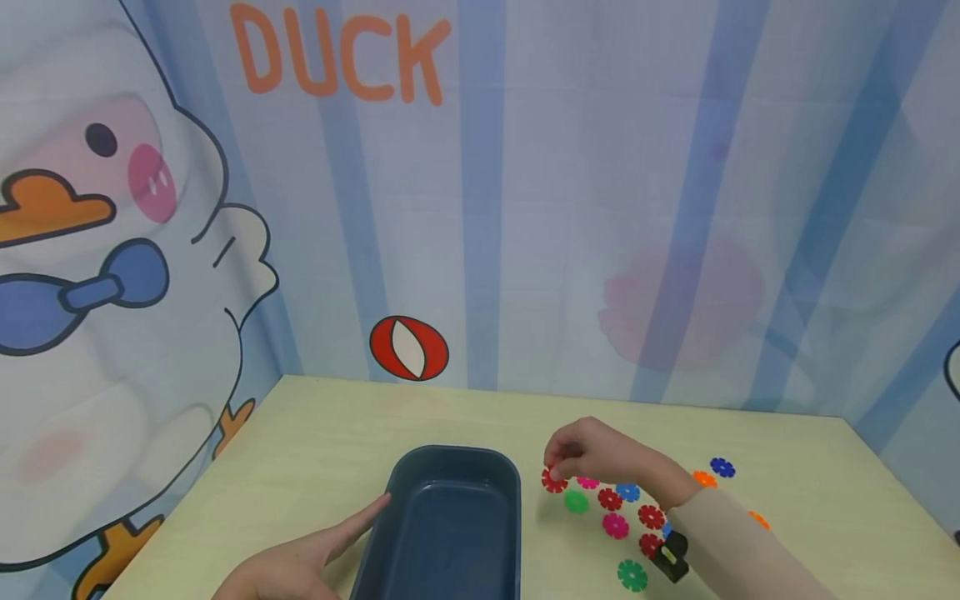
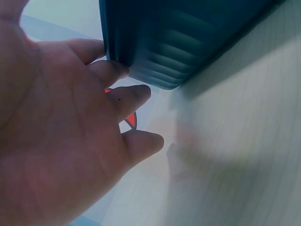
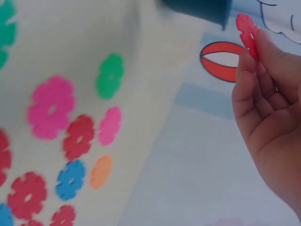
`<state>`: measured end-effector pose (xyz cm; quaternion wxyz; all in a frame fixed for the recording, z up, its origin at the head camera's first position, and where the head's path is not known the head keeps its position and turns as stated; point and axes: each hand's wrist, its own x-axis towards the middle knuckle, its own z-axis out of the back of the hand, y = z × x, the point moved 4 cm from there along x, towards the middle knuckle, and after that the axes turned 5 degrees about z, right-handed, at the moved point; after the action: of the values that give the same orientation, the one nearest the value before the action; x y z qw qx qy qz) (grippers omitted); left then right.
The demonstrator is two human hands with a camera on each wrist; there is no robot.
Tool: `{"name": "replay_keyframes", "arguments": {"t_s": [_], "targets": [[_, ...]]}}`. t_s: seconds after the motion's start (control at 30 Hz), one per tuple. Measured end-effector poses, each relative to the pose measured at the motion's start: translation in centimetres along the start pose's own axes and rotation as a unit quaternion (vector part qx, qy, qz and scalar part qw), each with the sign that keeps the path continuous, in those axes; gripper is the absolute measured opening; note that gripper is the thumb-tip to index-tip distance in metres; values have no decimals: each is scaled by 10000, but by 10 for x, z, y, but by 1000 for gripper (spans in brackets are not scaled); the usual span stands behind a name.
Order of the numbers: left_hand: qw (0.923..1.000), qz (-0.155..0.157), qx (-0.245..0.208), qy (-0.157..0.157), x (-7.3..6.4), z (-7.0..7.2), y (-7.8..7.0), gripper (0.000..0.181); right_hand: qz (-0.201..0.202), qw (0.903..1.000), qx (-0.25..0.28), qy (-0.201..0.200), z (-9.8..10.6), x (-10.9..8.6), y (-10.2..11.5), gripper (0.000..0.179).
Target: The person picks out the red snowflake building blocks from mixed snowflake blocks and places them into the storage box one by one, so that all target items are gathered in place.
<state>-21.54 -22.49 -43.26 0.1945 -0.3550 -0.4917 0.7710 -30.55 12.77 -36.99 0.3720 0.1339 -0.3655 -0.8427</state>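
The thumb and index finger of the right hand [image 1: 592, 454] pinch a red, flower-shaped notched plastic disc [image 3: 245, 29] just right of the deep blue rectangular tray [image 1: 517, 533]. Held by its thin edge, the disc leaves much of its face uncovered, and this light grip probably suits so flat a piece. The other fingers curl loosely beneath.

At the tray's left side, the left hand [image 1: 300, 560] has its fingers spread, the index reaching to the rim and others against the outer wall; this likely steadies the tray.

Farther right of the tray lie loose discs: a light green disc [image 1: 576, 502] nearest, then a magenta disc [image 1: 616, 526], a blue disc [image 1: 627, 492] and more reds, with a dark blue disc [image 1: 722, 467] far right. The beige sleeve [image 1: 750, 546] and a small black block [image 1: 672, 557] by its cuff cover part of this group. The tray's raised right wall stands between the pinched disc and its floor. Beyond the tray, the pale yellow table [image 1: 337, 417] meets a striped duck-print cloth [image 1: 555, 208].
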Motion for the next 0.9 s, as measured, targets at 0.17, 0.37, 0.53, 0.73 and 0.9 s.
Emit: {"name": "replay_keyframes", "arguments": {"t_s": [0.17, 0.37, 0.53, 0.73, 0.9], "targets": [[10000, 58, 5, -28, 0, 0, 0, 112, 89, 9995, 288, -56, -4, 12, 19, 5], [9991, 254, -325, -97, -1, -3, 3, 106, 219, 9983, 533, 82, -21, 30, 34, 6], [9954, 558, -767, -124, -1, -6, 5, 99, 442, 9973, 539, 216, -37, 46, 45, 6], [9964, 655, -483, -215, -1, -5, 6, 96, 582, 9956, 604, 416, -58, 63, 58, 6], [9980, 512, -370, -60, 0, -4, 4, 95, 563, 9942, 690, 599, -76, 73, 65, 9]]}}
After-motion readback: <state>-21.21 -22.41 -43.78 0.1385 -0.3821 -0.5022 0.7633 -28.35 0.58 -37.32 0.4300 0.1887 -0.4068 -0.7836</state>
